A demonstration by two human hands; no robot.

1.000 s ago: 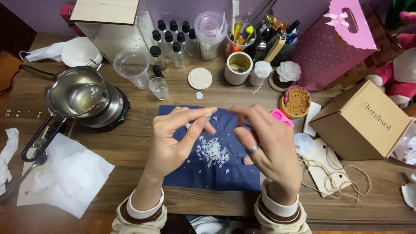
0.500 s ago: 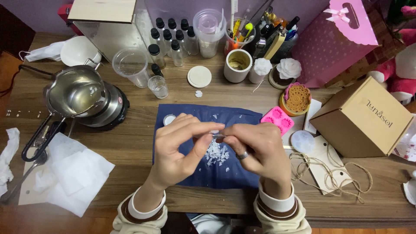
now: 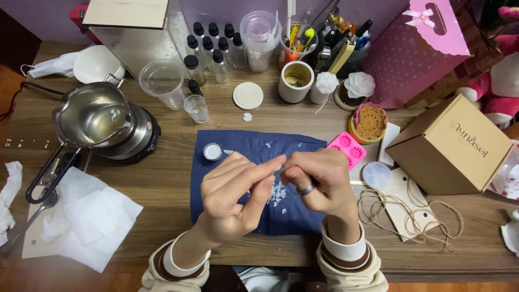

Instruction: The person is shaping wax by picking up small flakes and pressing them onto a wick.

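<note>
A small white wax piece (image 3: 278,167) is pinched between both hands' fingertips; it is best crumbled low over the blue cloth (image 3: 227,146), above the flake pile (image 3: 277,193).

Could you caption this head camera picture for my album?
Both hands, left hand and right hand, pinch a white wax piece over flakes on blue cloth.

Soft, even indoor light — sharp centre, faint shadows, slight blur at edges.
</note>
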